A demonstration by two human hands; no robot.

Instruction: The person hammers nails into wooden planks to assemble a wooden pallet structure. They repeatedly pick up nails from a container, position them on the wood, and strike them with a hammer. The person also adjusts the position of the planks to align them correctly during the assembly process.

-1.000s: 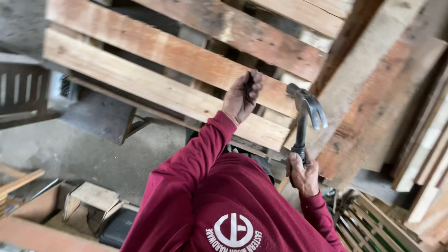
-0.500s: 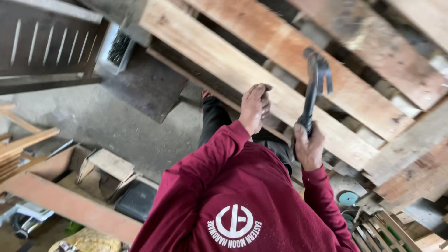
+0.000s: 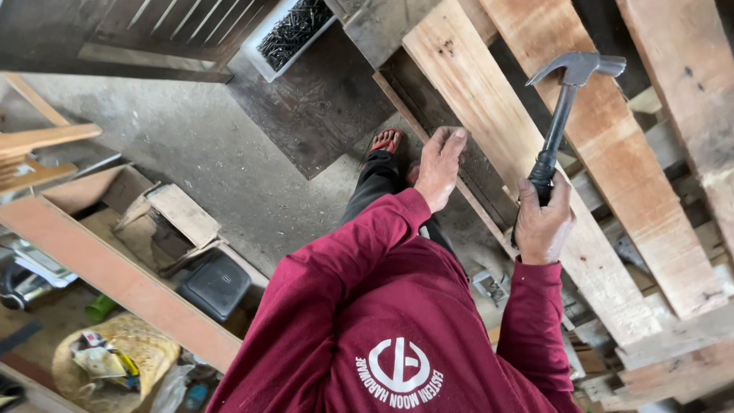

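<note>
My right hand point(image 3: 543, 223) is clamped on the black grip of a claw hammer point(image 3: 564, 107), its head raised at one o'clock over the pallet plank point(image 3: 489, 107). My left hand point(image 3: 440, 164) rests loosely on that plank's edge, fingers relaxed. A tray of nails point(image 3: 294, 29) sits at eleven o'clock. My sleeve hides the plank's lower end.

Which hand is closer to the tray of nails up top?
Left. The left hand rests on the plank below and right of the nail tray; the right hand, gripping the hammer, is farther right.
</note>
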